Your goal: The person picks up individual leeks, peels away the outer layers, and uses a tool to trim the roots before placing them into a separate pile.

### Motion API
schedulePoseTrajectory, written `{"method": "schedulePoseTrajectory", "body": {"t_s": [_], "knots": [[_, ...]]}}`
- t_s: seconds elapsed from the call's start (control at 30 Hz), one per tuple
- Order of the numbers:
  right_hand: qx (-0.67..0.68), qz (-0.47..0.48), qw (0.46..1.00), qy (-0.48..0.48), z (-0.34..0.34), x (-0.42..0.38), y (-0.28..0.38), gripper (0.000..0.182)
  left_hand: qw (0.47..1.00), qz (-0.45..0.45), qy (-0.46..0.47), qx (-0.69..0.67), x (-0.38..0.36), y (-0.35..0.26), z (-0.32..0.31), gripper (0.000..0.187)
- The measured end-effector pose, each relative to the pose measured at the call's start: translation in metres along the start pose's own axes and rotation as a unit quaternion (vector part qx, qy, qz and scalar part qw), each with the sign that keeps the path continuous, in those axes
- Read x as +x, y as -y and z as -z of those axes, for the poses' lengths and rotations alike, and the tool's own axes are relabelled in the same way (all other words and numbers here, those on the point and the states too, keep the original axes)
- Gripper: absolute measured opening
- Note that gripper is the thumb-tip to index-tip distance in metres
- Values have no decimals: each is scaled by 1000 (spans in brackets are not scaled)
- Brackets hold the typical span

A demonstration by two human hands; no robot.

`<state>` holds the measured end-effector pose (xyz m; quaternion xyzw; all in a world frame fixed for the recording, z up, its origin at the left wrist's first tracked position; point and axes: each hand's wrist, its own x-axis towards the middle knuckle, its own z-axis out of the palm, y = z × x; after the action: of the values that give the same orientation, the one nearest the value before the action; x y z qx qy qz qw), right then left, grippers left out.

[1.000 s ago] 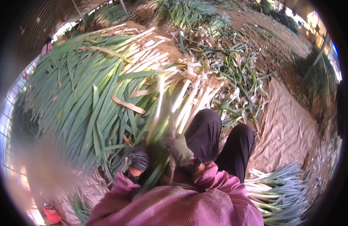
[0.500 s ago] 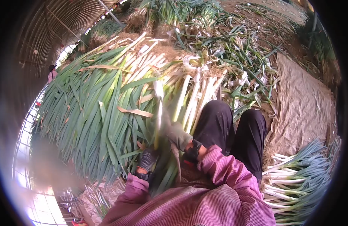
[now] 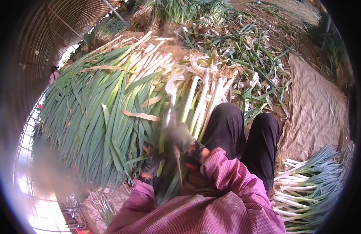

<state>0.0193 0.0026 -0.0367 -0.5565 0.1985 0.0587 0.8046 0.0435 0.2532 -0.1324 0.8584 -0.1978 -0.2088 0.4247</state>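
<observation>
My left hand (image 3: 151, 164), in a dark glove, is closed around the green leaves of a leek stalk at the pile's lower edge. Just to its right and higher, my right hand (image 3: 181, 137) in a grey-green glove is closed on the pale part of the leek (image 3: 170, 93), with white peel hanging loose near its top. A dry brown leaf (image 3: 178, 162) hangs below my right hand. Beside that hand lie several white leek stems (image 3: 202, 105), roots pointing away from me. The large pile of leeks (image 3: 102, 109) spreads to the left.
My knees (image 3: 223, 123) are right of the stems. Leaf scraps (image 3: 258, 74) cover the ground beyond them. A brown cloth (image 3: 313, 109) lies at the right, above more leeks (image 3: 301, 191). Leek bundles (image 3: 180, 11) stand at the back. A person (image 3: 54, 74) is at the far left.
My right hand has moved slightly up and left along the leek. The loose white peel at the top has spread, and the dry brown leaf hangs further left and lower.
</observation>
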Motion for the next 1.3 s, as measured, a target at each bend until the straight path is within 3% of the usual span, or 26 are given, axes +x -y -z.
{"method": "schedulePoseTrajectory", "body": {"t_s": [0.07, 0.2, 0.27, 0.37, 0.53, 0.63, 0.7, 0.77, 0.87, 0.9, 0.97, 1.0, 1.1, 1.2, 1.27, 1.3], "knots": [[-6, 28, 1000, -10, -3, 2, -7, 30, 994, 26, -17, -108, -8, -26, -6, 30], [-10, 115, 991, -64, -14, 6, -28, 33, 997, 26, 16, -66, 0, -13, 5, 32], [-19, 100, 993, -62, -10, 4, -30, 35, 999, 11, 36, -2, 1, -10, 7, 32], [-40, 5, 998, -39, 2, -14, 5, 35, 998, -2, 48, 44, 1, -17, 7, 32], [-24, 65, 997, -40, 1, -3, 0, 40, 997, -6, 34, 70, -3, -32, 7, 32], [-133, -15, 991, 12, 9, -10, 14, 60, 996, -12, 27, 83, -3, -43, 5, 31], [-149, -8, 986, 75, 4, 38, -25, 47, 995, -17, 25, 95, -1, -48, 3, 31], [-61, -33, 994, 85, 3, 39, -29, 41, 994, -24, 24, 107, 0, -53, 1, 31], [149, -76, 986, 21, 17, -15, 11, 45, 992, -37, 13, 118, 1, -61, -4, 31], [147, -79, 985, 36, 31, -76, 56, 39, 995, -56, 0, 87, 0, -75, -5, 31], [104, -6, 994, -42, 31, -51, 32, 35, 994, -104, -22, -28, -6, -133, -9, 30], [102, 24, 992, -72, 34, -53, 31, 32, 977, -184, -43, 96, 7, -142, -6, 28], [176, 172, 958, -148, 33, -69, 43, 13, 918, -219, -72, 322, 65, -146, -29, 20], [144, 128, 967, -167, 34, -68, 28, 13, 754, -302, 40, 581, 67, -159, -55, 17], [130, 141, 967, -166, 34, -55, 0, 12, 831, -366, 96, 409, 73, -160, -54, 16], [159, 142, 964, -160, 29, -53, -7, 11, 826, -378, 104, 404, 78, -161, -46, 16]]}}
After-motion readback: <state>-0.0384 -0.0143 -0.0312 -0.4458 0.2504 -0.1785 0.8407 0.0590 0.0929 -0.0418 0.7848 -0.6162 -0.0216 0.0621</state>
